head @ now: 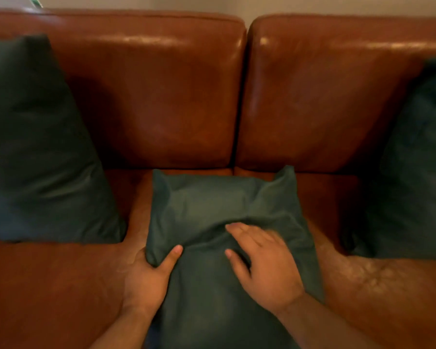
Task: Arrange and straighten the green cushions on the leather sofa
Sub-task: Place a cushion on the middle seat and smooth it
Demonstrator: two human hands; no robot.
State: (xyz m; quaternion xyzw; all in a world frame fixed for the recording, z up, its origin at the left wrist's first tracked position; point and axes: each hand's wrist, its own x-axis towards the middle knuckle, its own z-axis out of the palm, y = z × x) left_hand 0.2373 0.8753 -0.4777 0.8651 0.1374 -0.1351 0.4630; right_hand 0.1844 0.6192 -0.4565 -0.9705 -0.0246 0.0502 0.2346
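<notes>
At far left, a dark green square fabric cushion (40, 147) — propped upright, tilted back against the backrest of the glossy reddish-brown leather sofa (161, 102), lower edge on the seat. Above the sofa's top, a strip of pale wall (141, 2). Next along, low on the seat, the left hand (146, 278), gripping the left edge of a rumpled dark green fabric cushion (207, 197): thumb curled over the top of the cloth, fingers hidden beneath, a bunched fold pinched between. That middle cushion lying flat on the seat in the centre of the sofa, in front of the vertical seam between the two back pads, far corners close to the foot of the backrest, near end running out of the bottom of the frame between the forearms. Creased across its middle, with a ridge of cloth raised just ahead of the fingers. On top of it, right of centre, the right hand (264, 263) — palm down, fingers straight and slightly spread, pressing into the fabric, gripping nothing, fingertips a little blurred. At far right, a third dark green fabric cushion (418, 172), standing against the backrest, cut off by the frame edge, well apart from the middle one. Bare leather seat showing between neighbouring cushions, scuffed and paler near the right forearm.
</notes>
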